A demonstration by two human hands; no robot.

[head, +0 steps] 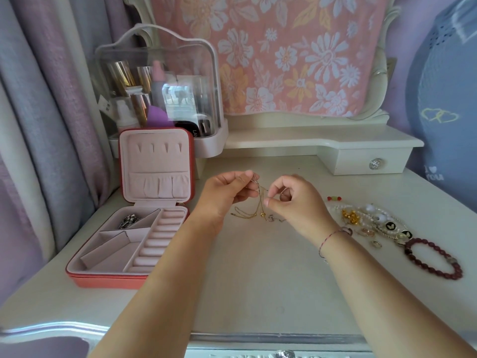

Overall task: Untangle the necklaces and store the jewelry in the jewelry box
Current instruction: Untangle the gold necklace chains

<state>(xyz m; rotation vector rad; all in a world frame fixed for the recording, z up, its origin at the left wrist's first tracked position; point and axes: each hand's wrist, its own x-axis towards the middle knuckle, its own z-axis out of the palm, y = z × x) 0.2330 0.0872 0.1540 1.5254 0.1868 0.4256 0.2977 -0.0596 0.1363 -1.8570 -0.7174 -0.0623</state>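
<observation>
Necklaces (260,206) first: it's a thin gold and silver tangle, and you're holding it up over the middle of the dressing table (258,280). The lower loops and a small pendant trail on the tabletop between your wrists.

Your left hand (227,192) pinches the chains near the top between thumb and forefinger, other fingers curled in. Your right hand (294,202) is just beside it, thumb and index tip nipping a strand, the rest of the fingers tucked toward the palm. There's a thin string bracelet (333,235) on that wrist.

The jewelry box (103,279) sits open on your left, red outside and pink inside, with its lid (154,164) standing upright in front of a clear cosmetics case (160,86). A silvery piece (129,220) lies in the back-left compartment; can't tell exactly what it is.

On your right, well apart from the box, is the loose stuff: pearl strands (335,208), a gold piece (349,217), a couple of rings (366,231), and a dark red bead bracelet (433,257) farthest out.
</observation>
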